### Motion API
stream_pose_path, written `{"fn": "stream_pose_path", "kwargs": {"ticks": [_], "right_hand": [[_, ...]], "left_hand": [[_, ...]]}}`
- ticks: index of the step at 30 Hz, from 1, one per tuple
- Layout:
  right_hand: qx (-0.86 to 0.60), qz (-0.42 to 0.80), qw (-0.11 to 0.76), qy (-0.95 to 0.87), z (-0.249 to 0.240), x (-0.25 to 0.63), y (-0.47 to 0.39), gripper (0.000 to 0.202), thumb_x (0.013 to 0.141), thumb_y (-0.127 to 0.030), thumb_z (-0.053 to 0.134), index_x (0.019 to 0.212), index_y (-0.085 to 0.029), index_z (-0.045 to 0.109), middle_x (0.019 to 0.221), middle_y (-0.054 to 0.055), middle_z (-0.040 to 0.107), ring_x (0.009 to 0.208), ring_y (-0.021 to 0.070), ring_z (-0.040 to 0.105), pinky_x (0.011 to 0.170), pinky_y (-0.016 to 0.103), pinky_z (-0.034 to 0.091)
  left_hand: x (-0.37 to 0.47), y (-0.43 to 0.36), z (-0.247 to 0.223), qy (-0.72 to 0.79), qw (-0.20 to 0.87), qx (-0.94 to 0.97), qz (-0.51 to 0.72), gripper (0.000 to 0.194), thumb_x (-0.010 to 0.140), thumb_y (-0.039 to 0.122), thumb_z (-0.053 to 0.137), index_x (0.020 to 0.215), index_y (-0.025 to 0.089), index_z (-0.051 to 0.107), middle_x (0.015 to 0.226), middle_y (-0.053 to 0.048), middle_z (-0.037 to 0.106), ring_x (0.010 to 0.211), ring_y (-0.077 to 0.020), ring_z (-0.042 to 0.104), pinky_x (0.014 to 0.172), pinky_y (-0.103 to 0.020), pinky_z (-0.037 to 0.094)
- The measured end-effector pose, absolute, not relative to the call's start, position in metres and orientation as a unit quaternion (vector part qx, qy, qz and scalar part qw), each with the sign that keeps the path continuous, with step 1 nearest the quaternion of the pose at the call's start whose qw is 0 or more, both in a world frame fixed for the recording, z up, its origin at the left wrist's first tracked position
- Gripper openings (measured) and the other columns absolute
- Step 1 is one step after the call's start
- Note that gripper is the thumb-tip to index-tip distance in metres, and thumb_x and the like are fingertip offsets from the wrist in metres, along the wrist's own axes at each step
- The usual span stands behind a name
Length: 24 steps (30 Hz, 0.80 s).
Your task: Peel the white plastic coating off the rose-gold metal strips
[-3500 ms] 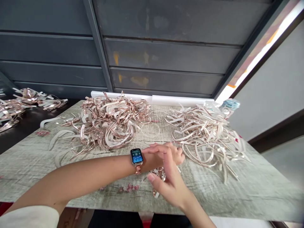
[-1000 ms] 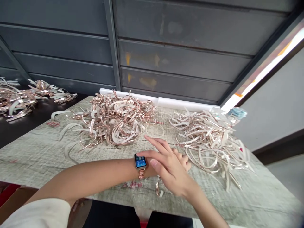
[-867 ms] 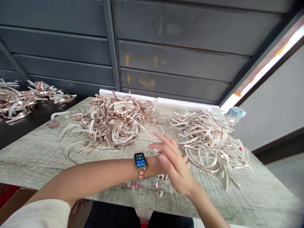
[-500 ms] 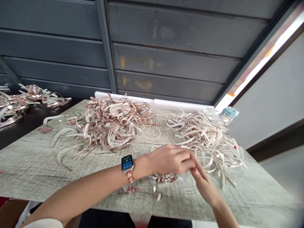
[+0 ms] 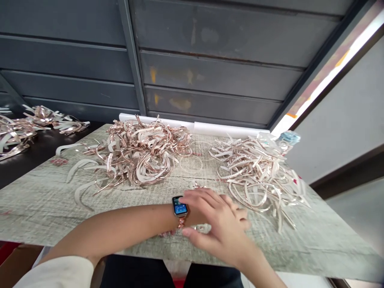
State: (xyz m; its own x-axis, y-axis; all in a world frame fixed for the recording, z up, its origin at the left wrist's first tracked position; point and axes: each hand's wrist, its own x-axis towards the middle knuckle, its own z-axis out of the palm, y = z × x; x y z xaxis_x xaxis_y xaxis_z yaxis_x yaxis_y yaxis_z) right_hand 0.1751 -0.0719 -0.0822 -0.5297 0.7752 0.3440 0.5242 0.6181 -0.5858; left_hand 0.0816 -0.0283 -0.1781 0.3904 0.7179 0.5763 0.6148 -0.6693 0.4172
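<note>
My right hand (image 5: pixel 223 226) lies across my left wrist with its fingers spread. Its fingertips reach the smartwatch (image 5: pixel 180 207), which has a lit screen and a rose-gold link band. My left hand (image 5: pixel 241 214) is mostly covered by the right; only some bent finger parts show beyond it, and what they may hold is hidden. A bit of shiny rose-gold material (image 5: pixel 204 228) peeks out below the wrist. Ahead to the left is a tangled heap of rose-gold and white strips (image 5: pixel 153 168). Another heap of pale strips (image 5: pixel 255 172) lies to the right.
Wood-patterned cloth (image 5: pixel 120 200) covers the table. A white roll (image 5: pixel 231 131) runs along its back edge, below a dark panelled wall (image 5: pixel 210 68). More strips (image 5: pixel 45 116) lie on a dark surface at left. A blue-and-clear plastic bundle (image 5: pixel 289 137) stands at back right.
My right hand has moved left from beside my left fingers to over the left wrist and watch, its fingers now spread. The left forearm has shifted slightly right.
</note>
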Motion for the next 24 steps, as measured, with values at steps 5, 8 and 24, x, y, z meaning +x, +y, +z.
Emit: {"fn": "stream_pose_path", "kwargs": {"ticks": [5,8,24], "right_hand": [[-0.386,0.214,0.329,-0.835,-0.097,0.159,-0.065,0.037,0.088,-0.048,0.070,0.115,-0.023,0.070,0.134,0.010,0.068,0.127,0.0307,0.058,0.104,0.047,0.045],[-0.392,0.215,0.330,-0.831,-0.097,0.162,-0.065,0.038,0.088,-0.050,0.070,0.114,-0.022,0.072,0.137,0.012,0.066,0.128,0.0322,0.057,0.102,0.047,0.045],[-0.399,0.211,0.319,-0.833,-0.099,0.165,-0.062,0.063,0.092,-0.073,0.044,0.117,-0.024,0.074,0.160,0.014,0.044,0.137,0.0393,0.049,0.106,0.055,0.040]], "left_hand": [[0.060,-0.036,-0.198,0.450,0.137,0.801,0.370,0.027,0.071,0.030,0.058,0.097,0.026,0.065,0.112,-0.003,0.071,0.112,-0.0312,0.065,0.092,-0.041,0.062],[0.073,-0.034,-0.203,0.462,0.172,0.774,0.397,0.031,0.067,0.030,0.063,0.097,0.025,0.066,0.127,-0.003,0.068,0.123,-0.0357,0.061,0.099,-0.044,0.060],[0.089,-0.032,-0.206,0.382,0.264,0.749,0.472,0.044,0.067,0.031,0.066,0.110,0.028,0.065,0.159,0.004,0.044,0.136,-0.0430,0.049,0.100,-0.058,0.058]]}}
